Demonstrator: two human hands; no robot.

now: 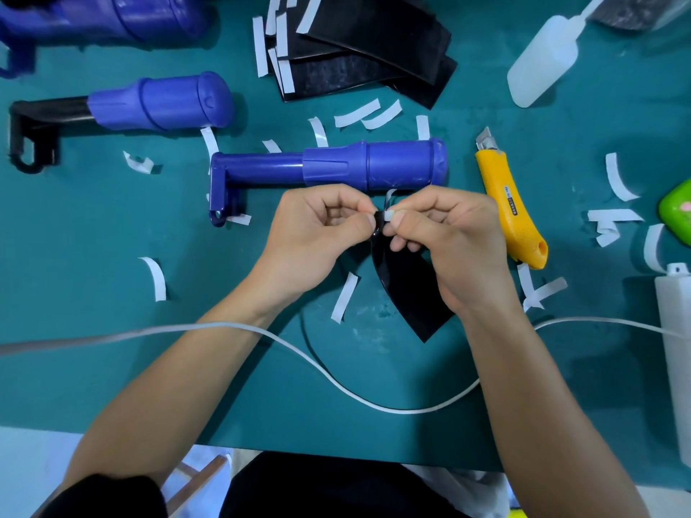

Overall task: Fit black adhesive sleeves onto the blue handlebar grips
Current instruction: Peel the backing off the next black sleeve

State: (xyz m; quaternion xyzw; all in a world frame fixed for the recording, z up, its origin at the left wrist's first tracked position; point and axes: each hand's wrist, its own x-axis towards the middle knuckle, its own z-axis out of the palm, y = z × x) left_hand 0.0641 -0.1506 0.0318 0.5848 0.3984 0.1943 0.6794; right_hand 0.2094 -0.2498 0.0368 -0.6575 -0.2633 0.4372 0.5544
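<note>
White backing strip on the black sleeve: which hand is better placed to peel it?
Likely right: the right hand pinches the lifted end of the white strip; the left hand grips the black sleeve.

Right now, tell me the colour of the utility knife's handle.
The utility knife has a yellow handle, shown best in the head view.

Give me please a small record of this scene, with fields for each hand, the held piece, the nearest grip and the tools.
left hand: pinches the top edge of the black adhesive sleeve
right hand: pinches the white backing strip at that edge
blue handlebar grip: lies on the green mat beyond both hands, no sleeve on it
tools: yellow utility knife right of the grip; white squeeze bottle far right
spare sleeves: black stack, top
</note>
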